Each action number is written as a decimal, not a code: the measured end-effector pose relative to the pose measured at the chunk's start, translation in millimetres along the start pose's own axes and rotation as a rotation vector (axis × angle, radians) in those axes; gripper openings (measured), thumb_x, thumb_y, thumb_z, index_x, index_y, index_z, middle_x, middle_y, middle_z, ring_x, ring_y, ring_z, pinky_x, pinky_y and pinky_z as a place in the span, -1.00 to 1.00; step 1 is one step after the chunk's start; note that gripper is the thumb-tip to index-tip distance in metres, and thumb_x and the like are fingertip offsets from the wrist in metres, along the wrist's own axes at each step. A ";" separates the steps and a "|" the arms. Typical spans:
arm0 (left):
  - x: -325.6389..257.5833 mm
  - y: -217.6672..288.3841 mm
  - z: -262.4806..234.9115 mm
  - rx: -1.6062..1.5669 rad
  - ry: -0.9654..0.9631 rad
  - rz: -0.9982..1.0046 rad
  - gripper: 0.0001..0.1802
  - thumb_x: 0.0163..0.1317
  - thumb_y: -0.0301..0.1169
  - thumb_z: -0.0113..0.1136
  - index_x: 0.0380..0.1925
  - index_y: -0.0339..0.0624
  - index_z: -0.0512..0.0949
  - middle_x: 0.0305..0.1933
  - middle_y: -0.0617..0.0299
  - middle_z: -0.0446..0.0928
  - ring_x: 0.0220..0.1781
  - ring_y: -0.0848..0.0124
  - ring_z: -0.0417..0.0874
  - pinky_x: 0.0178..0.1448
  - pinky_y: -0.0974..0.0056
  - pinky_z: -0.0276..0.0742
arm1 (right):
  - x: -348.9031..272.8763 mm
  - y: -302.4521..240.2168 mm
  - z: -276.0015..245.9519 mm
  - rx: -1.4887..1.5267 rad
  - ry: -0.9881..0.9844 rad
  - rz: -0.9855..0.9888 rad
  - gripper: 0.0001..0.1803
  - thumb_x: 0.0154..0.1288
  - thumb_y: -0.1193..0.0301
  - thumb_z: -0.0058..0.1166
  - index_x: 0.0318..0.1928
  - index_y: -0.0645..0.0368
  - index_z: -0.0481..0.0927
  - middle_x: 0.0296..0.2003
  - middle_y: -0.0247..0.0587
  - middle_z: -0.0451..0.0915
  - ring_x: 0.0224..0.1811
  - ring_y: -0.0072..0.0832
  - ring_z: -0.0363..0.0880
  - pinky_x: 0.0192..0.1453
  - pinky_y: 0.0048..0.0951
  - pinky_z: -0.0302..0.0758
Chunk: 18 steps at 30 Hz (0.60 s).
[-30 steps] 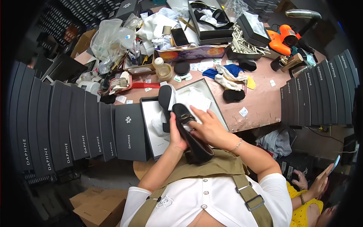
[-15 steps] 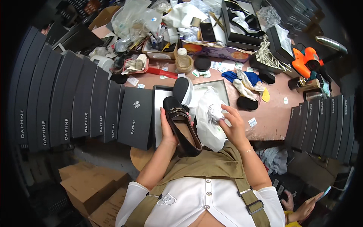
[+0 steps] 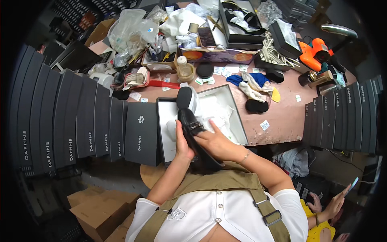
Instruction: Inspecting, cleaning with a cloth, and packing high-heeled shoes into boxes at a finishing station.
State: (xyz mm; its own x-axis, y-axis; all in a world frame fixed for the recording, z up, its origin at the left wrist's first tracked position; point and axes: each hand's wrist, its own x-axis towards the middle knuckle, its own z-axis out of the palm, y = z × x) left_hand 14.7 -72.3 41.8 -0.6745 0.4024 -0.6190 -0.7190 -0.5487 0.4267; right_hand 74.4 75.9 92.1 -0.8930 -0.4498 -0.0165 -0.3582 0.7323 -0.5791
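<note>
A black loafer with a metal buckle (image 3: pixel 192 131) is held over my lap, toe pointing away from me. My left hand (image 3: pixel 182 142) grips it from its left side and my right hand (image 3: pixel 217 142) lies across its top and right side. Just beyond it stands an open shoe box (image 3: pixel 238 121) lined with white tissue paper. A second black shoe (image 3: pixel 184 98) stands in that box, partly wrapped in the white paper.
Rows of black shoe boxes (image 3: pixel 80 121) stand at my left and at my right (image 3: pixel 342 117). The pink table (image 3: pixel 282 117) carries bags, a phone, tape, black pads and an orange tool (image 3: pixel 316 52). Another person's hand with a phone (image 3: pixel 342 197) shows at lower right. Cardboard boxes (image 3: pixel 96 205) lie on the floor.
The view has shifted. My right hand has left the white paper in the box and now rests on the loafer beside my left hand.
</note>
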 end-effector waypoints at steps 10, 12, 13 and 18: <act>-43.8 -3.5 -20.5 0.045 0.099 -0.033 -0.17 0.22 0.40 -0.15 0.11 -0.10 0.45 0.13 0.10 0.50 0.17 0.21 0.51 0.26 0.07 0.41 | 34.1 0.8 87.9 0.004 0.104 -0.008 -0.77 0.22 0.42 -0.06 -0.16 0.22 0.56 -0.46 -0.02 0.61 -0.30 -0.20 0.66 -0.13 -0.04 0.53; -43.5 -2.0 -22.3 0.048 0.097 -0.024 -0.21 0.23 0.38 -0.11 0.09 -0.10 0.46 0.09 0.14 0.52 0.15 0.25 0.51 0.25 0.11 0.41 | 33.9 -5.0 74.9 -0.145 0.210 -0.042 -0.88 0.15 0.41 0.00 -0.35 0.18 0.55 -0.61 -0.11 0.58 -0.57 -0.25 0.64 -0.57 -0.30 0.51; -43.3 -4.5 -28.1 0.058 0.108 -0.015 -0.22 0.24 0.37 -0.10 0.08 -0.10 0.47 0.08 0.15 0.52 0.13 0.26 0.52 0.24 0.11 0.42 | 31.7 -6.0 78.2 -0.147 0.190 -0.038 -0.88 0.15 0.41 0.00 -0.35 0.18 0.55 -0.62 -0.11 0.58 -0.56 -0.25 0.65 -0.56 -0.30 0.51; -42.1 -9.1 -26.2 0.007 0.090 0.025 -0.28 0.30 0.30 -0.11 0.05 -0.10 0.49 0.04 0.19 0.55 0.06 0.29 0.55 0.22 0.15 0.44 | 25.9 -7.9 70.9 -0.176 0.183 -0.063 -0.89 0.12 0.42 0.02 -0.36 0.18 0.54 -0.66 -0.12 0.56 -0.57 -0.26 0.65 -0.56 -0.28 0.51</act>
State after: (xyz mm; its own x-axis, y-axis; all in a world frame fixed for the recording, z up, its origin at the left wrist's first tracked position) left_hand 54.0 -103.5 46.6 -0.6744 0.3210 -0.6649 -0.7036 -0.5523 0.4470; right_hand 73.3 22.2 38.5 -0.8963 -0.4088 0.1717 -0.4418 0.7908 -0.4236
